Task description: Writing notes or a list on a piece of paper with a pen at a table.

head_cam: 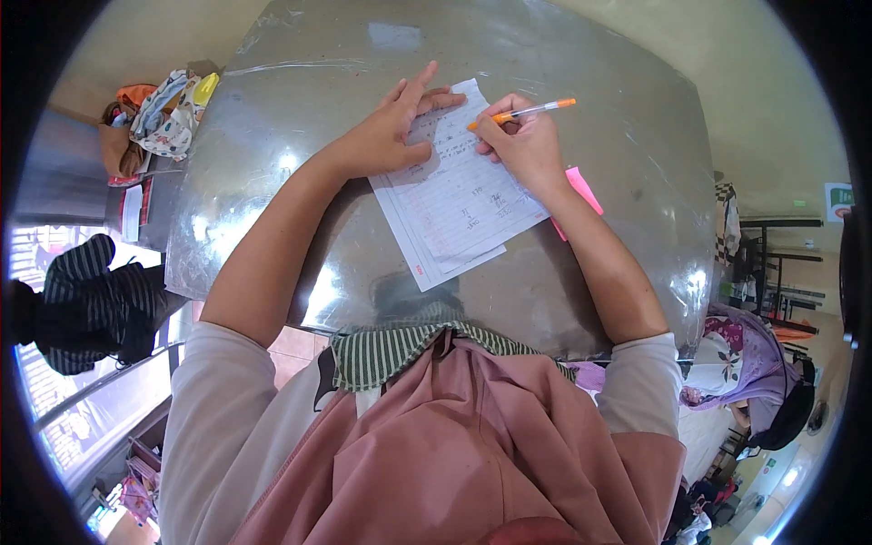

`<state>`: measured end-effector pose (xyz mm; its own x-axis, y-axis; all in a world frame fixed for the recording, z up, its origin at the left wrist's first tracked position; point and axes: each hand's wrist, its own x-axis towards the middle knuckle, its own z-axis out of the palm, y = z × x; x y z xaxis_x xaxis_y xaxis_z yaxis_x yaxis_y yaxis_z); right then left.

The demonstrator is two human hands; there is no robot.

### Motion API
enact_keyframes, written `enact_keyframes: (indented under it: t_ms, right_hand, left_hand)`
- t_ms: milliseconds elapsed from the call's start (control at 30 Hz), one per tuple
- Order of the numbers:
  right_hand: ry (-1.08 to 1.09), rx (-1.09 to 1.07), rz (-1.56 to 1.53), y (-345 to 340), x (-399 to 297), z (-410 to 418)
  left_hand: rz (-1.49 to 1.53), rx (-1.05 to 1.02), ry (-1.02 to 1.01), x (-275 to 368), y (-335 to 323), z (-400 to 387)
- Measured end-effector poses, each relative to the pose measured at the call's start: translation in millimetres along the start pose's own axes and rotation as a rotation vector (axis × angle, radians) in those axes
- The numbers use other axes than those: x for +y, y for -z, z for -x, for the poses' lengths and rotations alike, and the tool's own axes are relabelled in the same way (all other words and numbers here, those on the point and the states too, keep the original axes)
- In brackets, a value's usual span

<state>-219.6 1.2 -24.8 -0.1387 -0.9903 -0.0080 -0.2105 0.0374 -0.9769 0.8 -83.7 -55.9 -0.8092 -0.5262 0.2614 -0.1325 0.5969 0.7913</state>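
Observation:
My right hand (pixel 523 139) grips an orange ballpoint pen (pixel 545 107), its tip at the upper right part of a lined paper sheet (pixel 449 197) with handwriting on it. Spread over the upper left of that sheet is my left hand (pixel 402 126), fingers apart, thumb and fingertips resting on the paper. Another white sheet (pixel 417 267) lies beneath and sticks out at the lower left. Beside my right wrist, a pink paper piece (pixel 584 191) shows, partly hidden by the forearm.
The sheets lie on a shiny table with a clear plastic cover (pixel 272 109). Bags and cloths (pixel 167 116) are piled beyond its left edge. A person in striped clothing (pixel 95 306) is at the left; another in purple clothing (pixel 756 375) is at the right, near dark racks (pixel 783 259).

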Motion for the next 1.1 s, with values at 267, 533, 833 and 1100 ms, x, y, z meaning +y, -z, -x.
enact_keyframes:
  t_ms: [267, 533, 833, 1100]
  right_hand:
    - [0.041, 0.003, 0.047, -2.1, 2.2, -0.5]
    - [0.049, -0.009, 0.044, -0.9, 6.9, -1.8]
    - [0.04, 0.021, 0.024, -2.3, 4.8, -0.4]
    - [0.056, 0.047, 0.021, -4.0, 3.5, 0.2]
  left_hand:
    - [-0.012, 0.008, 0.003, 1.1, 0.2, 0.3]
    - [-0.025, 0.009, -0.015, -0.9, -0.3, 0.4]
    - [-0.029, 0.006, 0.027, 1.1, -0.6, 0.6]
    - [-0.042, 0.0, 0.013, 1.5, 0.5, 1.3]
